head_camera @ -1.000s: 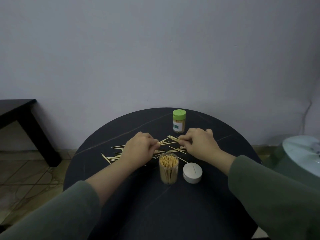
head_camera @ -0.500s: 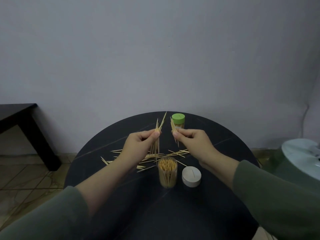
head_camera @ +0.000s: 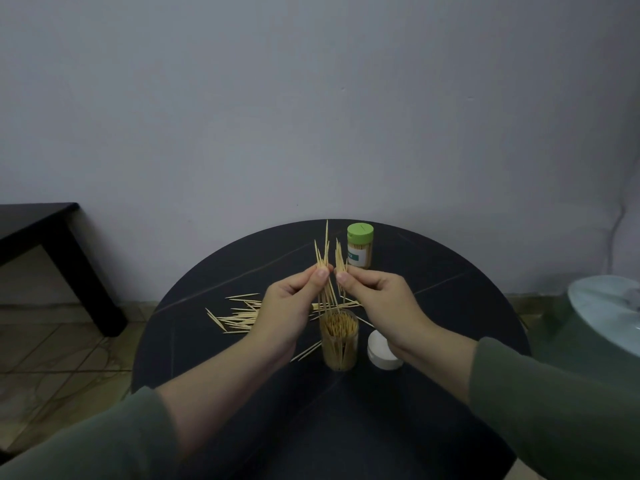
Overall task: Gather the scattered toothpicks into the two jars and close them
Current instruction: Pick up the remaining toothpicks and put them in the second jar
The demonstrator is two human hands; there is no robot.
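My left hand (head_camera: 291, 306) pinches a bunch of upright toothpicks (head_camera: 323, 258) above the open clear jar (head_camera: 339, 341), which is nearly full of toothpicks. My right hand (head_camera: 377, 299) pinches a second small bunch (head_camera: 341, 258) right beside the first, fingertips almost touching. The jar's white lid (head_camera: 382, 351) lies on the table to its right, partly hidden by my right wrist. A second jar with a green lid (head_camera: 360, 245) stands closed at the far side. Several loose toothpicks (head_camera: 235, 315) lie scattered on the black round table (head_camera: 242, 393), left of the open jar.
A dark side table (head_camera: 52, 244) stands at the left against the wall. A pale green rounded object (head_camera: 602, 317) sits at the right, close to the table edge. Tiled floor shows at the lower left.
Both hands lifted bunches of toothpicks off the table, turned them upright and brought them together above the open jar.
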